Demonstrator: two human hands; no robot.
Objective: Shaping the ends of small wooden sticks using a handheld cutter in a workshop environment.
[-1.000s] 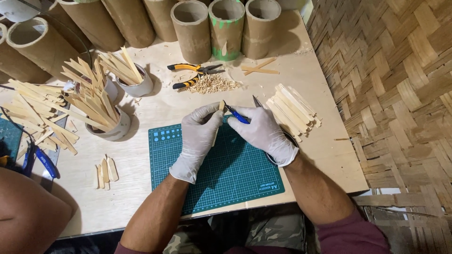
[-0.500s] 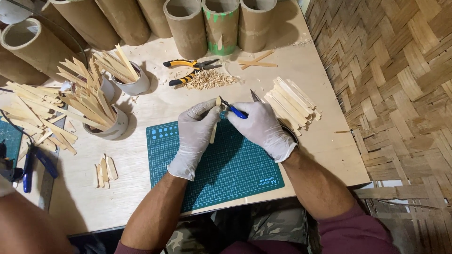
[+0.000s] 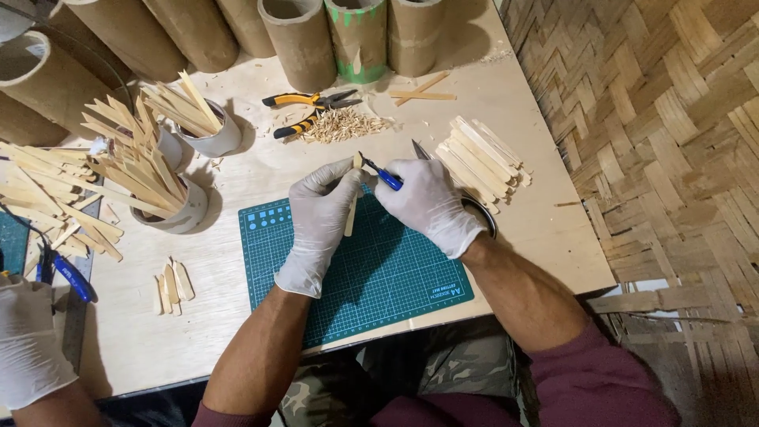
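Both my hands wear white gloves and meet over the top edge of a green cutting mat (image 3: 395,277). My left hand (image 3: 319,217) holds a thin bamboo stick (image 3: 351,212) upright on the mat. My right hand (image 3: 431,204) grips a small blue-handled knife (image 3: 380,175), and the blade touches the top end of the stick.
A stack of flat bamboo strips (image 3: 482,162) lies right of my hands. Pliers (image 3: 312,111) and a heap of shavings (image 3: 344,125) sit behind the mat. Cups of pointed sticks (image 3: 170,158) stand at left, bamboo tubes (image 3: 300,39) at the back. Another person's gloved hand (image 3: 28,348) is bottom left.
My hands stay at the mat's top edge with small shifts. The knife works at the stick's top end.
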